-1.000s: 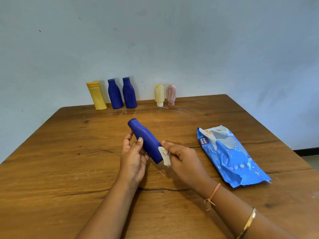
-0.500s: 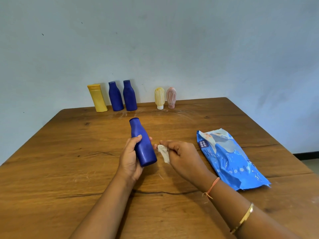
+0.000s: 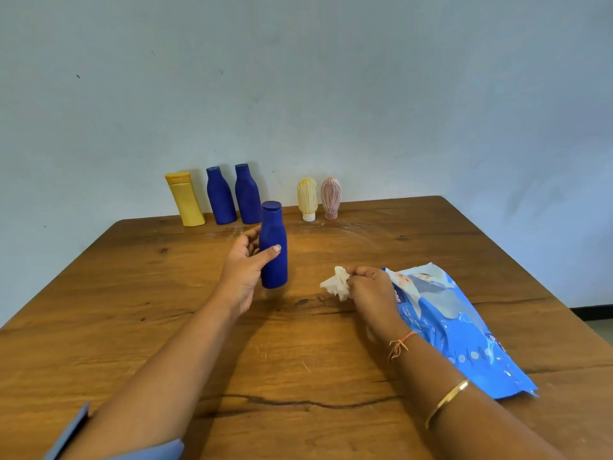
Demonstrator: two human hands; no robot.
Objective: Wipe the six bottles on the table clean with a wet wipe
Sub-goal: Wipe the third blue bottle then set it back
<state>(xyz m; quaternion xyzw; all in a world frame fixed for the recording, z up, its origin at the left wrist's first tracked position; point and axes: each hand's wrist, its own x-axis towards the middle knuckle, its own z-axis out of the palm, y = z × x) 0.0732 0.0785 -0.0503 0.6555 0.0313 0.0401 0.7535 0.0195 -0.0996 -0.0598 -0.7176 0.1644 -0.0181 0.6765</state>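
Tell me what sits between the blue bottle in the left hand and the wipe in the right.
Nothing: the head view shows only bare table between the blue bottle and the wipe.

A row of 5 bottles point(image 3: 247, 194) lines the far edge of the bench point(image 3: 132, 310). The wipes pack point(image 3: 447, 327) blocks the right; open wood lies left.

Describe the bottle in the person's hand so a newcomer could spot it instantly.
Start at the brown wooden table. Five bottles line its far edge by the wall; nearer, mid-table, the left hand grips an upright dark blue plastic bottle. Its two blue twins stand untouched in that row.
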